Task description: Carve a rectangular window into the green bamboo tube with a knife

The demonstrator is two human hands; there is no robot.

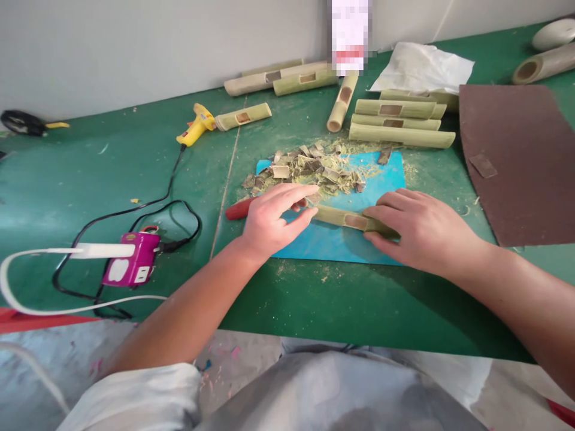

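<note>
lap: grey cloth across the person's knees, nearest edge, below the table rim.
table [112, 179]: green surface, dusted with shavings and sawdust.
power strip [132, 266]: magenta, near left, white plug and cable in it, black cord looping off toward the far side.
left hand [269, 218]: on the near-left part of the mat, fingers loosely curled, thumb and forefinger closing on the left end of the bamboo piece; it lies over a red handle [239, 208], whose blade, if any, is hidden, and whether it grips the handle cannot be told.
right hand [420, 230]: fingers flattened and slightly bent, pressing down on the right end of the bamboo piece, pinning it rather than wrapping it.
bamboo piece [348, 218]: short green tube lying flat across the blue mat between both hands, rectangular slot cut in its upper face.
handling: judged light, stiff, hollow; smooth round skin likely rolls and slips; wall around the slot probably thin and could split, so hold at the solid ends, not over the slot.
blue mat [341, 245]: middle of table, under hands and tube.
offcuts [305, 170]: heap of bamboo chips and shavings on the mat's far edge.
sandpaper sheet [516, 161]: brown, right.
glue gun [196, 126]: yellow, far left of the mat.
slotted tubes [398, 123]: stacked far right; more lie along the far wall.
plastic bag [422, 66]: white, crumpled, far right.
</note>
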